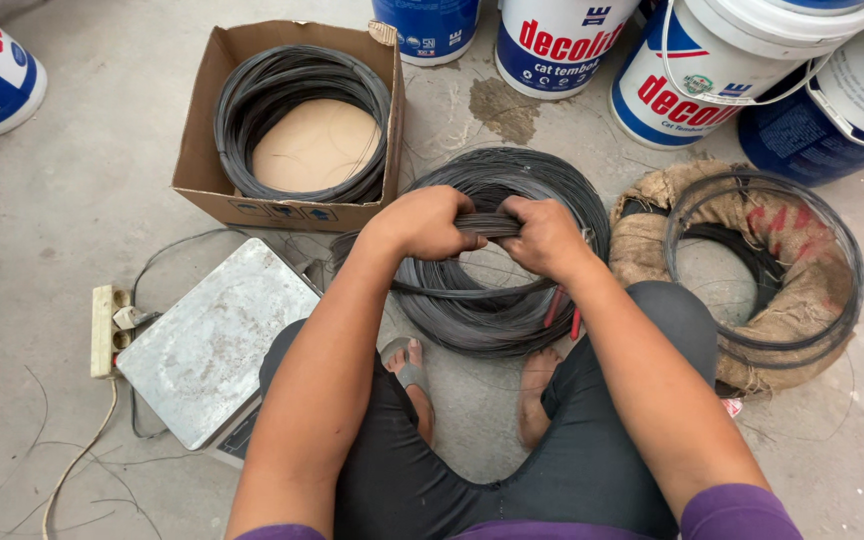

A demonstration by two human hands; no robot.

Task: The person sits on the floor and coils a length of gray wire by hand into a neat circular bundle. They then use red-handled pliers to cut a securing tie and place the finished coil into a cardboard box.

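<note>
A large coil of dark steel wire lies on the concrete floor in front of me. My left hand and my right hand are both closed on a bundle of its strands, side by side above the coil's middle. Red-handled pliers lie partly under the coil's near edge, beside my right knee.
A cardboard box at the back left holds another wire coil. A metal weighing scale and a power strip lie to the left. A burlap-wrapped coil lies right. Several paint buckets line the back.
</note>
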